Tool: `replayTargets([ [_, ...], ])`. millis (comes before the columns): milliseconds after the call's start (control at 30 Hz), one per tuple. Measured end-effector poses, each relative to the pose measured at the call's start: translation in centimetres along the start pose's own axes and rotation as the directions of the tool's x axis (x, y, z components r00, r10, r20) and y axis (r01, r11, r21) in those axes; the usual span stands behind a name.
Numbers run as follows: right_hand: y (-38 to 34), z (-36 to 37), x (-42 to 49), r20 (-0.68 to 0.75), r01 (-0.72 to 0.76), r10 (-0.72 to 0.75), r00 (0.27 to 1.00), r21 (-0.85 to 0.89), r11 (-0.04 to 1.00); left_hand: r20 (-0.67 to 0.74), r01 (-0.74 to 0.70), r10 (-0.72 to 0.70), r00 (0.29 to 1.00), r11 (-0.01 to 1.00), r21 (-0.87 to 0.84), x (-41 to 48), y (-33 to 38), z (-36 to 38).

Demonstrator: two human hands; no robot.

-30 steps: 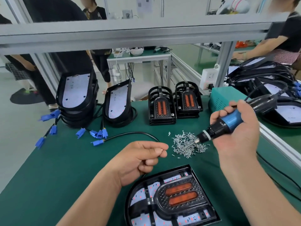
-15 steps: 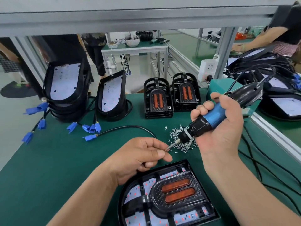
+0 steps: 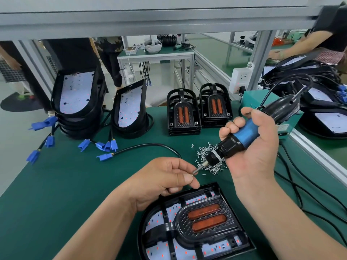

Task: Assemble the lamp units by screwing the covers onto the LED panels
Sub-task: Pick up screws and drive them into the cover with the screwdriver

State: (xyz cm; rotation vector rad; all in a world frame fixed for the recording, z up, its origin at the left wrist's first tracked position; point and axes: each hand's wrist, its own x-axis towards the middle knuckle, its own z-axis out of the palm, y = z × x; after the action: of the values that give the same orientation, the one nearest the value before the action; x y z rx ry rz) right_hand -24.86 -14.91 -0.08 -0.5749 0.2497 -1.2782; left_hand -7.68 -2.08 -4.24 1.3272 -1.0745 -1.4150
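A white table (image 3: 155,53) stands at the back, with cables hanging under its top. In front of it runs the bench (image 3: 56,194), covered in dark green matting. Above the table a grey aluminium beam (image 3: 150,21) crosses the whole view. Right of the table a post (image 3: 262,59) comes down, with a white socket box (image 3: 241,79) beside its foot. Left of the table the floor (image 3: 13,139) is pale grey — a dark round mat (image 3: 18,106) lies on it — and people (image 3: 75,53) stand there. The light is even.
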Motion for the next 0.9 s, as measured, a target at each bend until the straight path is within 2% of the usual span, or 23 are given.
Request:
replayTargets([
  [467,-0.09,-0.31,-0.09,-0.008,-0.016,0.016,1.000,-0.021,1.000,-0.036,-0.040,0.040,0.999,0.999,0.000,-0.01,-0.04,0.14],
  [667,-0.05,-0.57,0.24,-0.088,-0.009,0.002,0.996,-0.078,0.997,-0.103,-0.067,0.069,0.992,0.998,0.015,0.28,-0.13,0.53],
  [900,0.11,-0.38,-0.13,-0.007,0.053,-0.055,0.998,-0.130,0.990,-0.142,-0.097,0.105,0.984,0.993,0.062,0.27,-0.28,0.47],
])
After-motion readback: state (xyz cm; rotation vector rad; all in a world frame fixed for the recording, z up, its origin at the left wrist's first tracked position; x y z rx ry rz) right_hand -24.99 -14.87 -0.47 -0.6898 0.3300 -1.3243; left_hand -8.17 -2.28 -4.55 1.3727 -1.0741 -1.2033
